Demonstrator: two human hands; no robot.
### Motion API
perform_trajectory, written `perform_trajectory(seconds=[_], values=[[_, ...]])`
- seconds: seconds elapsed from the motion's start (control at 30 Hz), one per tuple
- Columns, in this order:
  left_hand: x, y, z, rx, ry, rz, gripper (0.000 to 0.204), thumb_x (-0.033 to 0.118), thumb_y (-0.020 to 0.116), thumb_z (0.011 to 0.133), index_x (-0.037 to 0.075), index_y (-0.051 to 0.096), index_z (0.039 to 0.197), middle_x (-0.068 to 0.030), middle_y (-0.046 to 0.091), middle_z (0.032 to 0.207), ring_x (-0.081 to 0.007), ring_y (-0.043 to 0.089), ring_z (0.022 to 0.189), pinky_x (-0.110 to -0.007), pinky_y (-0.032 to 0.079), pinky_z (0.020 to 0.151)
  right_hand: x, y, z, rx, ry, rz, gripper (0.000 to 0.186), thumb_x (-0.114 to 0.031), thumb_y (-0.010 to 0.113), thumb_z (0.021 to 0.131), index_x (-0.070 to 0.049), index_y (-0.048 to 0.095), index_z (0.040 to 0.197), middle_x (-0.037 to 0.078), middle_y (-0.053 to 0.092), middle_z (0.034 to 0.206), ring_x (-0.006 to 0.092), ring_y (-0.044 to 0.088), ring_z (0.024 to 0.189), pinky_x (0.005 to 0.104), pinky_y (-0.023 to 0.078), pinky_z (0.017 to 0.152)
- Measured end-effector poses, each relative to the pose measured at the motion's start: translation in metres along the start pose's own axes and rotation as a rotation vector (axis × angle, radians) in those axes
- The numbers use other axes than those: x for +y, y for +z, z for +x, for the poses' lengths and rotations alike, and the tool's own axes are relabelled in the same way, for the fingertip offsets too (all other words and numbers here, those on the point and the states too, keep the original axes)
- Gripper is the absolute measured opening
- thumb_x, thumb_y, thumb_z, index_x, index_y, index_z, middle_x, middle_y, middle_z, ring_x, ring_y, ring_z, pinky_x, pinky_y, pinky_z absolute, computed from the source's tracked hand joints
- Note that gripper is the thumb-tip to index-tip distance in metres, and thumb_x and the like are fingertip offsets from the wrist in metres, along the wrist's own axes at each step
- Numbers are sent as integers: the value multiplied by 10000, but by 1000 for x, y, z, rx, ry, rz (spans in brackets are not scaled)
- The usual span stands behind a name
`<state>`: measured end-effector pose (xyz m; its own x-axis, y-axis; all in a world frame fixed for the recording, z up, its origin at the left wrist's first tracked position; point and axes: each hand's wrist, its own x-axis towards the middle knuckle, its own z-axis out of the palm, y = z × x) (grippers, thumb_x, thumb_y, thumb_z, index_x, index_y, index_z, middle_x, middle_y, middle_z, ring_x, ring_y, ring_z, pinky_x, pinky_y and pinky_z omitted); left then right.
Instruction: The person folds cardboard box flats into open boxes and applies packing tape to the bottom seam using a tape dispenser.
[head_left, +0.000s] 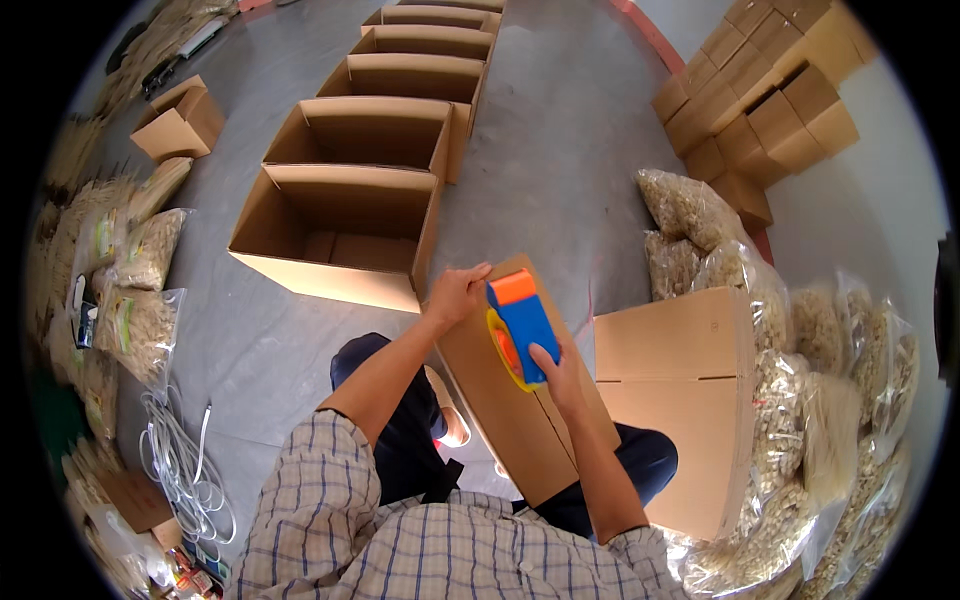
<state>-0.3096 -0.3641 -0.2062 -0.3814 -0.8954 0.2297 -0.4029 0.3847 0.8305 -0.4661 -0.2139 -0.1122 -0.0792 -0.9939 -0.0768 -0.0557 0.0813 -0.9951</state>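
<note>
A closed cardboard box (500, 425) lies lengthwise across my lap, a seam running along its upper face. My right hand (562, 380) is wrapped round a blue tape dispenser (526, 328) with an orange front end and a yellow-rimmed roll at its left side. The dispenser is over the far half of the box, its orange end near the far edge. At the box's far left corner, my left hand (458, 296) grips the edge with its fingers. Whether tape runs from the dispenser to the box cannot be made out.
Ahead, open cardboard boxes (345, 175) stand in a row. Flattened cardboard (672, 430) leans at my right, beside clear bags (780, 440) of pale dried pieces. More bags (140, 325) and a coiled white cable (185, 460) lie left. Boxes (760, 110) are stacked at the far right wall.
</note>
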Motion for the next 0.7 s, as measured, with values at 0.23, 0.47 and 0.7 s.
perform_trajectory(seconds=[0.23, 0.47, 0.7], values=[[3, -15, -5, 265, -247, -292, 164, 134, 564, 813, -2, 629, 878, -41, 618, 766, -129, 571, 660, -245, 444, 607, -1, -7, -23, 35, -7, 20, 358, -203, 608, 781, 50, 536, 1023, 73, 593, 765, 121, 581, 589, 229, 473, 539], [52, -43, -2, -479, -1033, -1196, 243, 256, 586, 838, 28, 593, 755, -11, 523, 639, -93, 480, 567, -213, 389, 515, -1, -7, -21, 18, 12, 51, 361, -203, 616, 775, 46, 539, 1025, 73, 593, 778, 129, 584, 602, 237, 493, 557], [28, -22, 3, -304, -603, -925, 182, 216, 658, 768, 42, 605, 763, 2, 556, 674, -74, 499, 613, -214, 406, 556, -18, 5, -11, 28, 72, -34, 380, -224, 647, 752, 45, 556, 1005, 63, 593, 816, 106, 551, 719, 237, 455, 645]])
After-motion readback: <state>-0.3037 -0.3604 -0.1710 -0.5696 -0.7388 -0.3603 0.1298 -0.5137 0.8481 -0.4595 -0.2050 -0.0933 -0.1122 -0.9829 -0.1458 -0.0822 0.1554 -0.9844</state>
